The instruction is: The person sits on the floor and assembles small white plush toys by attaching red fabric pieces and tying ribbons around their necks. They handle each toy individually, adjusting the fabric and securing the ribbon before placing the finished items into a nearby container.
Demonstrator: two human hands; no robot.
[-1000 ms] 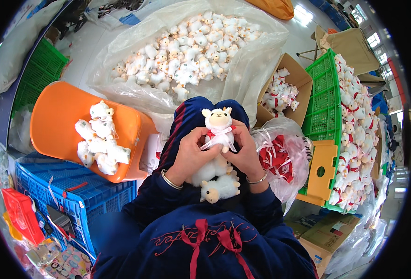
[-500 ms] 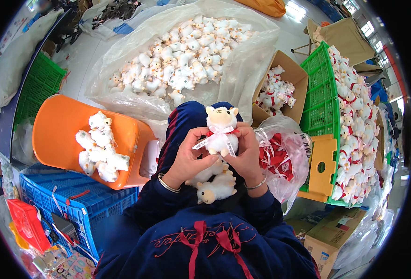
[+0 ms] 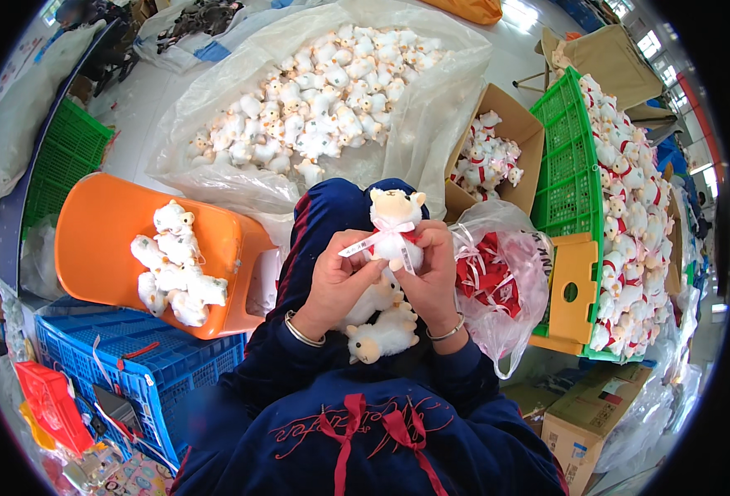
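Note:
Over my lap, my left hand [image 3: 344,271] and my right hand [image 3: 429,271] are closed around a small white plush animal [image 3: 391,248] that stands upright and faces me. A pale pink ribbon bow [image 3: 393,226] sits at its neck, its printed tails hanging to either side. The left fingers lie against the left tail; some red cloth shows by the toy's side near the right fingers. Both thumbs are at the front, below the bow. More white plush animals [image 3: 381,337] without bows rest on my lap beneath the hands.
A clear plastic sheet [image 3: 431,157] bears a heap of plush animals. Others lie on an orange stool [image 3: 100,240] at left. A plastic bag of red pieces [image 3: 493,277], a cardboard box [image 3: 526,136] and a green crate [image 3: 559,157] stand at right; a blue crate [image 3: 191,368] sits lower left.
The toy has tipped slightly, and the left ribbon tail now sticks out more to the left. My left fingers have shifted on it. Both hands stay on the toy.

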